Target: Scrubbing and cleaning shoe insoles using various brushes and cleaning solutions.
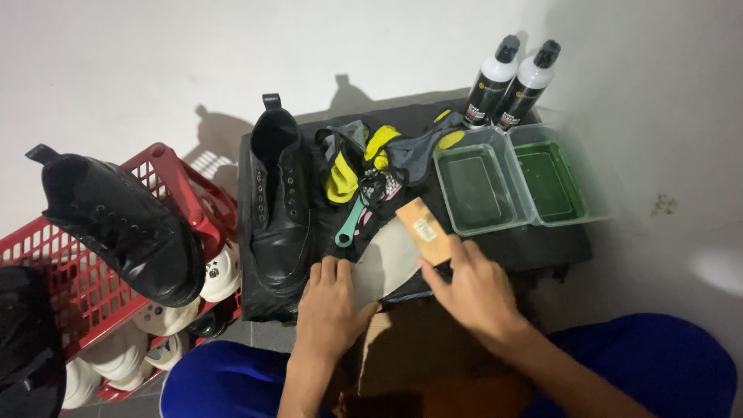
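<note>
Head view: L hand presses insole at table front edge; R hand grips tan brush on it.

Blk table w/ boot, tubs

Insole near end hidden under left hand. Brush near end covered by right hand. Black bag cut by left edge. Basket contents partly hidden beneath boot.

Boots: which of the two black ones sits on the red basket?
The left boot, resting tilted on the red basket. The other boot stands on the black table, beside the left hand.
</note>
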